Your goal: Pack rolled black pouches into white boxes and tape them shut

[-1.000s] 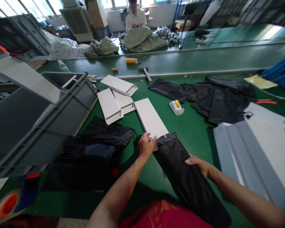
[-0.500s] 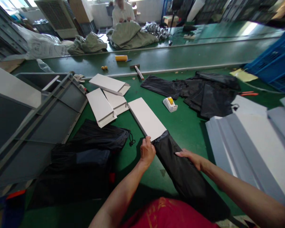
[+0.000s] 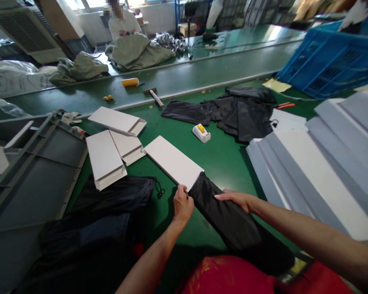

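A long white box (image 3: 175, 162) lies slantwise on the green table, its near end inside a black drawstring bag (image 3: 230, 220). The bag's mouth sits around the box, and the far part of the box is bare. With bent fingers, my left hand (image 3: 183, 204) pinches the bag's rim at the box's left edge. My right hand (image 3: 237, 199) grips the bag's right side a little below the mouth, thumb on top and the other fingers partly hidden. Beyond the box stands a white tape dispenser (image 3: 201, 133) with yellow tape.
Several white boxes (image 3: 106, 155) lie left, beside a grey crate (image 3: 39, 179). Black bags lie near left (image 3: 110, 204) and farther back (image 3: 245, 114). Grey-white flat pieces (image 3: 309, 171) are stacked right, below a blue crate (image 3: 331, 61). A person (image 3: 122, 24) is across the bench.
The view has turned to the right, so the scene sits farther left and more of the blue crate shows. Both hands keep their hold, with the box covered about as far as before.
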The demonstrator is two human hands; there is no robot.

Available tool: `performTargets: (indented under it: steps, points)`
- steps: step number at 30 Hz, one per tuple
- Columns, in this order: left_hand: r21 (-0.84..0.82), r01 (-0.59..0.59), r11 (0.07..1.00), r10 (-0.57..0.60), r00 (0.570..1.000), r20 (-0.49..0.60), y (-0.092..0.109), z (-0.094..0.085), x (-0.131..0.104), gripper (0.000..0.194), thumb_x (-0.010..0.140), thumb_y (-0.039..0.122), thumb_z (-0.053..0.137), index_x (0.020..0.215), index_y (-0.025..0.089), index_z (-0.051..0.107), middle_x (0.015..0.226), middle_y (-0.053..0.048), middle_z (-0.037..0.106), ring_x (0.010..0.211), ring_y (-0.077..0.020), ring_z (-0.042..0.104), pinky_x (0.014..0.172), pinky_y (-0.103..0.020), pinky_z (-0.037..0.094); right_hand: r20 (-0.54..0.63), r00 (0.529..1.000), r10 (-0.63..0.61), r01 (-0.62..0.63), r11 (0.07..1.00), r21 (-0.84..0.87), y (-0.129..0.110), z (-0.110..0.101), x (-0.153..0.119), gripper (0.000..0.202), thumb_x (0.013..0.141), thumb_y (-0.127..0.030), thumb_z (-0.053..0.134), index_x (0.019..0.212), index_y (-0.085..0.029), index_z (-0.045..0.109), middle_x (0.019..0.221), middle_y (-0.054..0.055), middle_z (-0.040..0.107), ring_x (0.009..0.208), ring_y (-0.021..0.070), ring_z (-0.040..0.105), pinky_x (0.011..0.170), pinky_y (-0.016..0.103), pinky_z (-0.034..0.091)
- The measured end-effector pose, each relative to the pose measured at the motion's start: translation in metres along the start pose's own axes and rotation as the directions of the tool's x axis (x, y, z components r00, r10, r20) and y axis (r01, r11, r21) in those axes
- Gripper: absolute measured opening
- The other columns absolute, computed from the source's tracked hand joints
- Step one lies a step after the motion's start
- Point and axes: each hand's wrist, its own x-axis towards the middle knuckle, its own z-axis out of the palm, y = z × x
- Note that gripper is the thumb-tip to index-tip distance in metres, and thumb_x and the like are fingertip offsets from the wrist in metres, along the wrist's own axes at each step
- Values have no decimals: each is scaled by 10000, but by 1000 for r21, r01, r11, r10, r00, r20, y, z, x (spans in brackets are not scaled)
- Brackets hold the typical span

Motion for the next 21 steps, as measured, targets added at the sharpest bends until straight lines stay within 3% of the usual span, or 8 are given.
performTargets:
  steps: [6, 10, 13, 17, 21]
  points:
    - [-28, -10, 1000, 10, 1000, 10, -2, 0, -5, 320, 710, -9, 463, 961, 188, 490, 771, -18, 577, 739, -176, 603, 711, -273, 447, -31, 999, 39, -40, 999, -28, 12, -6, -5, 391, 649, -368, 809, 900, -129, 629, 840, 113, 744, 769, 259, 726, 772, 388, 599]
    - [-32, -121, 992, 122, 992, 32, -9, -1, -7, 305, 750, -3, 452, 993, 177, 493, 804, -42, 581, 786, -191, 611, 741, -297, 470, -110, 993, 38, -38, 999, 8, 24, -7, -6, 495, 575, -366, 864, 930, -164, 584, 861, 87, 742, 769, 257, 724, 755, 402, 600]
    - [-33, -230, 973, 231, 973, 26, -18, -1, -9, 307, 789, 14, 448, 1049, 170, 496, 836, -57, 592, 818, -196, 623, 752, -306, 497, -70, 998, 8, -7, 1000, 19, 24, -5, -4, 503, 576, -403, 856, 932, -146, 611, 866, 96, 742, 762, 247, 722, 768, 389, 596]
    - [21, -406, 914, 405, 914, 26, -27, 0, -16, 301, 850, 27, 402, 1106, 157, 491, 914, -93, 611, 875, -206, 636, 779, -324, 530, 15, 1000, -17, 18, 1000, -25, 11, -5, -3, 459, 651, -469, 784, 894, -100, 663, 806, 117, 739, 754, 243, 721, 807, 372, 585]
    - [65, -453, 889, 452, 892, 24, -29, 1, -21, 306, 878, 27, 373, 1129, 158, 490, 985, -111, 615, 926, -209, 637, 814, -336, 542, 38, 999, -6, 8, 998, -60, 1, -5, -2, 464, 697, -496, 737, 897, -81, 680, 789, 130, 735, 778, 246, 722, 837, 366, 575]
